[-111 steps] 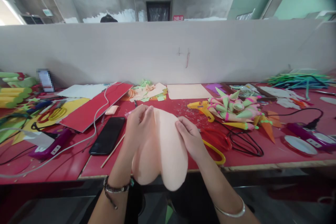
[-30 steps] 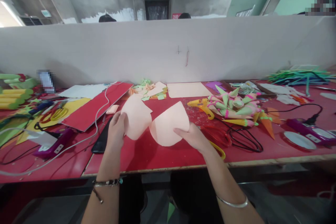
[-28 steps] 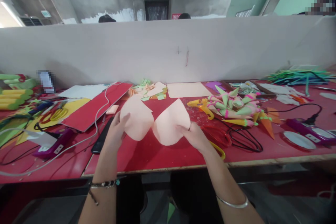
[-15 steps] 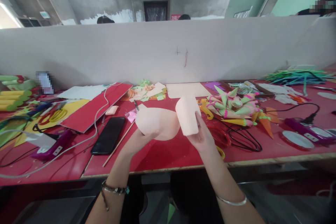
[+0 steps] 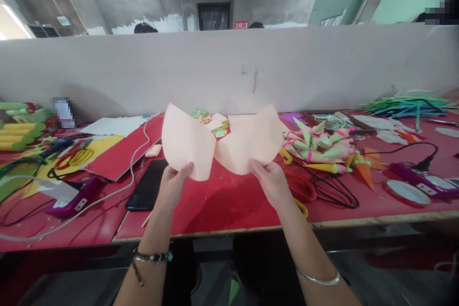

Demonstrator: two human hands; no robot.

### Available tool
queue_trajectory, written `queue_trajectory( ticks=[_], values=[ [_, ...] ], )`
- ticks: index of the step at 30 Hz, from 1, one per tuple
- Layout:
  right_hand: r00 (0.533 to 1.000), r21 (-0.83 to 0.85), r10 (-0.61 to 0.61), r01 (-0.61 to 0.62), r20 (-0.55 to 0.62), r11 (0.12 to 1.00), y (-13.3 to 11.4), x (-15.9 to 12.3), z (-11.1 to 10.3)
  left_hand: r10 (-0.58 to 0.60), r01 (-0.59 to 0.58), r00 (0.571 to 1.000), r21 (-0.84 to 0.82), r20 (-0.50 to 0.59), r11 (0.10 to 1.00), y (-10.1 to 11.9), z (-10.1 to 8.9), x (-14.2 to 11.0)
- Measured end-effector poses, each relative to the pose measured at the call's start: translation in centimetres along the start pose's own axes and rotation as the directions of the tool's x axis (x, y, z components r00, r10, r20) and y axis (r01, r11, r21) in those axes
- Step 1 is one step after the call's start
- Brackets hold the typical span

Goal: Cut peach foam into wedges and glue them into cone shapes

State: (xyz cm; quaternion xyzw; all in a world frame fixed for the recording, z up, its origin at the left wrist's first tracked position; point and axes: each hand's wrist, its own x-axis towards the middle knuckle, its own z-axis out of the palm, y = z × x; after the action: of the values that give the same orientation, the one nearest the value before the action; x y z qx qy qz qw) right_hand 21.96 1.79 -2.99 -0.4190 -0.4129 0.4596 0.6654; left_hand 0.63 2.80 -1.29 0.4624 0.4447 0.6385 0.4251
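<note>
My left hand (image 5: 175,182) pinches the lower edge of a pale peach craft sheet (image 5: 186,141), thumb in front. It stands upright with a rounded outer side. On the other side my right hand (image 5: 270,179) is closed on the lower edge of a matching peach sheet (image 5: 253,141), which bends slightly. The two rounded sheets meet in the middle; I cannot tell whether they are joined as one piece. Both are held up above the red tabletop (image 5: 229,210). Behind my left wrist lies a black phone (image 5: 147,189), partly covered.
Green and pink paper cones (image 5: 319,141) are heaped at the right, near red-handled scissors (image 5: 303,186) and a black cord (image 5: 333,191). Purple power strips (image 5: 77,196) lie on both sides. A red board (image 5: 122,155) is at the left; a white partition (image 5: 215,71) stands behind.
Both hands have moved apart and the sheets have been raised. The right sheet, folded over before, is now spread out, and the left one has turned upright.
</note>
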Motion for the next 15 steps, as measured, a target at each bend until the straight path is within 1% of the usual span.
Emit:
queue_trajectory(
  ticks=[2,4,5,7,10,12,15],
  values=[
    [0.988,-0.024,-0.078,0.075,-0.133,0.997,-0.3,0.1,0.0,0.054,-0.052,0.996,0.035,-0.071,0.998,0.2,-0.1,0.2],
    [0.947,-0.125,-0.178,0.150,-0.267,0.981,-0.6,0.0,0.0,0.146,-0.126,0.979,0.139,-0.143,0.982,0.6,0.2,0.1],
    [0.927,-0.186,-0.224,0.173,-0.302,0.967,-0.8,-0.1,0.0,0.190,-0.155,0.968,0.207,-0.163,0.966,0.9,0.4,0.0],
    [0.898,-0.287,-0.295,0.203,-0.327,0.936,-1.2,-0.5,0.2,0.269,-0.191,0.944,0.349,-0.190,0.917,1.3,1.0,-0.5],
    [0.867,-0.331,-0.361,0.248,-0.343,0.910,-1.6,-1.0,0.5,0.354,-0.211,0.911,0.499,-0.212,0.841,1.7,1.7,-1.1],
    [0.859,-0.333,-0.376,0.261,-0.349,0.906,-1.7,-1.2,0.6,0.379,-0.220,0.901,0.530,-0.211,0.819,1.8,2.0,-1.3],
    [0.868,-0.320,-0.372,0.268,-0.329,0.909,-1.6,-1.0,0.4,0.386,-0.231,0.900,0.530,-0.201,0.816,1.9,1.8,-1.2]
  ],
)
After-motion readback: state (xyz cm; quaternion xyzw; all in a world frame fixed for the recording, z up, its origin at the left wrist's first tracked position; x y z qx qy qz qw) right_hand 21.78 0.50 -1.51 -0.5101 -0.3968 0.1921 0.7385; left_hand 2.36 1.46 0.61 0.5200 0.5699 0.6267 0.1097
